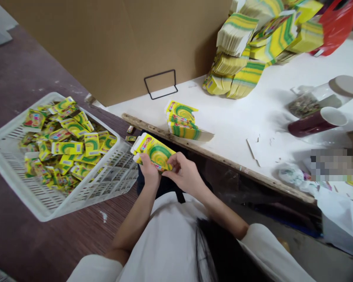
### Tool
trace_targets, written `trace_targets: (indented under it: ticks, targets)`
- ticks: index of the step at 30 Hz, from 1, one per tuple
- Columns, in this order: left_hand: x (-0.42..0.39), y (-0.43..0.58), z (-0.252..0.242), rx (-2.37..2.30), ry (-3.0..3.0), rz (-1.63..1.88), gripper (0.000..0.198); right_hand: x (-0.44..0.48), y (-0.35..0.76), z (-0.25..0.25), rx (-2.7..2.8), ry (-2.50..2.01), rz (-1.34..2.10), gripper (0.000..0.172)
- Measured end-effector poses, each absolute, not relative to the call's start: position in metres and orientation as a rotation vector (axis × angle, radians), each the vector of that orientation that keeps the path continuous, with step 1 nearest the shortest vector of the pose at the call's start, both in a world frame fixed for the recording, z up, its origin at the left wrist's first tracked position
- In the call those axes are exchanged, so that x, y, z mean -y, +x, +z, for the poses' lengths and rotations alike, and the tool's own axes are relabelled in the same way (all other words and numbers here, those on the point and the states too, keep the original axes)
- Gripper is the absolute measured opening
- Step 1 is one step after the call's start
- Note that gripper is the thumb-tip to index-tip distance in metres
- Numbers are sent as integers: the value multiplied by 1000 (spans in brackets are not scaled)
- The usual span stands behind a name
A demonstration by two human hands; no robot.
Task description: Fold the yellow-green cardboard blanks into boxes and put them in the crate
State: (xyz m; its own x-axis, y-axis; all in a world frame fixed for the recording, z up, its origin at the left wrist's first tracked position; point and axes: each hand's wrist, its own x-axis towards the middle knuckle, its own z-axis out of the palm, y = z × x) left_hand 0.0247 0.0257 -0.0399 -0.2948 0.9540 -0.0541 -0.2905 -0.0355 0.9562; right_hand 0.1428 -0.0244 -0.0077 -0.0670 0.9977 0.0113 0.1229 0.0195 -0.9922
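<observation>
Both my hands hold one yellow and green carton in front of my chest, below the table's edge. My left hand grips its lower left end, fingers closed round it. My right hand pinches its right side with bent fingers. A small pile of flat yellow and green cartons lies on the white table just beyond my hands. To the left a white plastic basket holds several folded cartons of the same kind.
A big heap of flat carton stacks sits at the table's back right, by a red bag. A maroon cup and a clear jar lie on their sides at the right. Brown cardboard stands behind, with a black wire stand.
</observation>
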Motion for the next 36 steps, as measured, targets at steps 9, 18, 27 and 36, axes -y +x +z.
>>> trace_targets:
  ticks: [9, 18, 27, 36]
  targets:
    - [-21, 25, -32, -912, 554, 1472, 73, -58, 230, 32, 1472, -1599, 358, 38]
    - [-21, 26, -21, -888, 422, 1484, 82, -93, 243, 2, 1714, -1720, 292, 9]
    - [-34, 38, -16, -939, 578, 1821, 84, 15, 149, 4, 1653, -1236, 821, 23]
    - [-37, 37, -16, -938, 647, 1915, 82, 23, 124, -11, 1532, -1299, 846, 29]
